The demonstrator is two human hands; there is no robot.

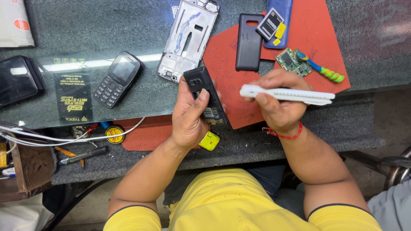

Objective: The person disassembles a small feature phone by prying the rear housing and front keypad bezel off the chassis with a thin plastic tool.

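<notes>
Fingers (201, 100) of my left hand (188, 119) were wrapped around a small black phone body (205, 92), thumb pressed along its back, camera end pointing up; my palm hid its lower part, and I could not make out the open compartment near the bottom edge. My right hand (280, 102) was closed on a white plastic tool (287, 94), held level, its left tip just beside the phone body and not clearly touching it. How my right fingers sat underneath the tool was hidden. Both hands hovered above the red mat (239, 107) on the counter (141, 102). A yellow tape roll (209, 141) peeked out under my left wrist, half covered. Farther off lay a keypad phone (117, 79) and a green circuit board (292, 62).
</notes>
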